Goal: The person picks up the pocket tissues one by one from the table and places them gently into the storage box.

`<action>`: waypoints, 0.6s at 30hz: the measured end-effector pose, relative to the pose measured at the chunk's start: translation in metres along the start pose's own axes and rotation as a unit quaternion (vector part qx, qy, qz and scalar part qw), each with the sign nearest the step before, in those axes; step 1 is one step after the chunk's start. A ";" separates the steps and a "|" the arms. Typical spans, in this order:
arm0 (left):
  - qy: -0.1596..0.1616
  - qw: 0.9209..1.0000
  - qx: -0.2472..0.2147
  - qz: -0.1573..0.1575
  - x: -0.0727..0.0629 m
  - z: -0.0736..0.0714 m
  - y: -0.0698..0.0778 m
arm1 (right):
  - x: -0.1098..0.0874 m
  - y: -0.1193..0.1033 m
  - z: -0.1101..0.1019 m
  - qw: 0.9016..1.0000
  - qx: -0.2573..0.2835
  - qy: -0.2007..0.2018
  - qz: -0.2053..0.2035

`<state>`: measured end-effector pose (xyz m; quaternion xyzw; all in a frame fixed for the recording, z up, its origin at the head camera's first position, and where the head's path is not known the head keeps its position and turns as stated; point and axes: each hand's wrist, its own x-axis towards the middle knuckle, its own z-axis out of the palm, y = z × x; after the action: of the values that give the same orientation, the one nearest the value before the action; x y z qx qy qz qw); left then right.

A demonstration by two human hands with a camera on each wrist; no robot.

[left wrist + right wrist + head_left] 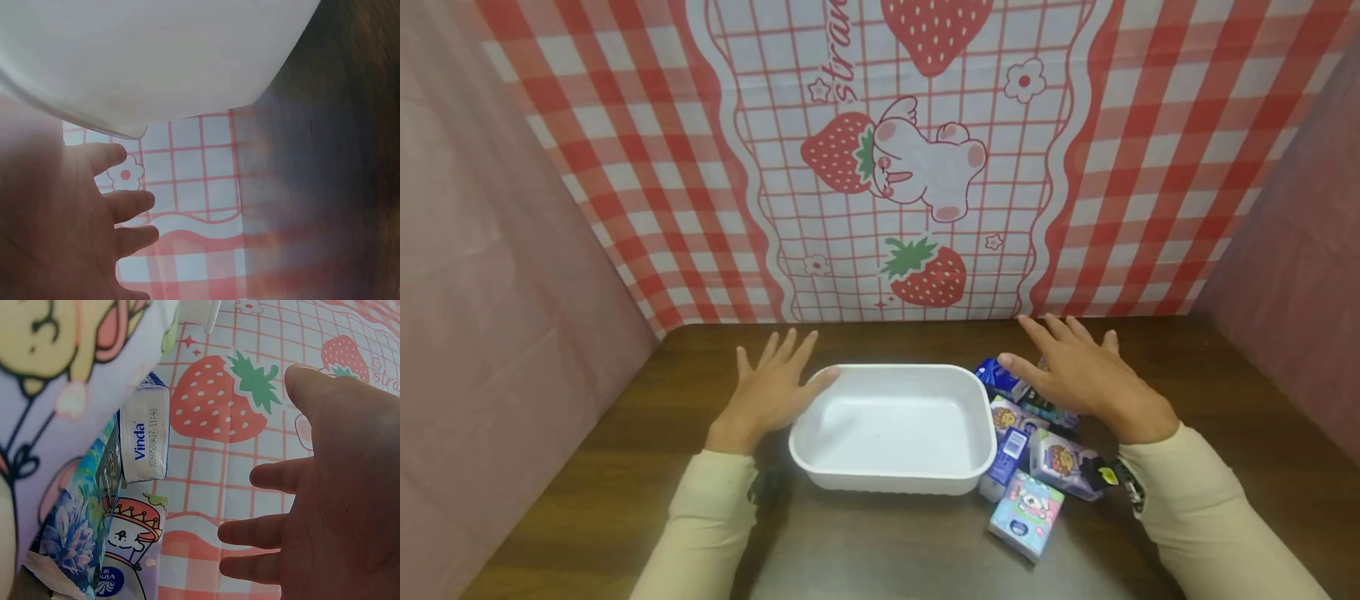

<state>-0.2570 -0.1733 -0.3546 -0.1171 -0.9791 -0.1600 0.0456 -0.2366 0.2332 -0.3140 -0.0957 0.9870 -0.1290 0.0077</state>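
A white rectangular plastic basin (895, 482) with rounded corners stands on the table, nothing inside it. My left hand (767, 396) is spread at its left side, the thumb by the rim; whether it touches cannot be told. The left wrist view shows the basin's outer wall (162, 62) close to spread fingers. Over the far end of a cluster of tissue packs hovers my right hand (1082, 379), fingers extended, holding nothing. Among the packs are a light-blue cartoon one (1027, 515), a purple one (1060, 462) and a dark-blue one (996, 375). A pack end reads Vinda (142, 440).
The brown wooden table (647, 508) reaches back to a hanging red-and-white strawberry cloth (917, 208). Pink curtains (512, 250) close off both sides. The tissue packs lie against one another along the basin's right side, some leaning or overlapping.
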 end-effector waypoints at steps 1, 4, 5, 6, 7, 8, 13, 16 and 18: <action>0.001 1.000 -0.003 0.000 0.000 0.000 0.000 | 0.000 0.000 0.000 1.000 0.001 0.002 -0.001; -0.001 1.000 -0.012 -0.002 0.001 0.001 0.000 | 0.001 0.001 0.000 1.000 0.001 0.001 -0.001; -0.001 1.000 -0.016 -0.001 0.001 0.001 0.000 | 0.001 0.001 0.000 1.000 0.001 0.001 -0.001; -0.001 1.000 -0.021 -0.001 0.001 0.001 0.000 | 0.001 0.001 0.000 1.000 0.002 0.001 -0.001; -0.002 1.000 -0.025 -0.001 0.002 0.001 0.000 | 0.002 0.001 0.000 1.000 0.002 0.000 -0.001; -0.002 1.000 -0.028 -0.001 0.002 0.001 0.000 | 0.002 0.002 0.000 1.000 0.002 -0.001 0.000; -0.003 0.999 -0.039 -0.004 0.001 0.002 0.001 | 0.002 0.002 0.000 1.000 0.002 0.002 -0.006; 0.010 0.999 -0.050 0.005 0.001 0.003 0.000 | 0.001 0.003 -0.002 1.000 0.000 0.007 -0.008; 0.028 0.998 -0.060 0.017 0.001 0.004 -0.002 | 0.001 0.004 -0.003 1.000 -0.002 0.009 -0.010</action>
<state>-0.2586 -0.1732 -0.3587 -0.1319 -0.9640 -0.2207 0.0681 -0.2386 0.2378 -0.3123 -0.1046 0.9862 -0.1282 -0.0031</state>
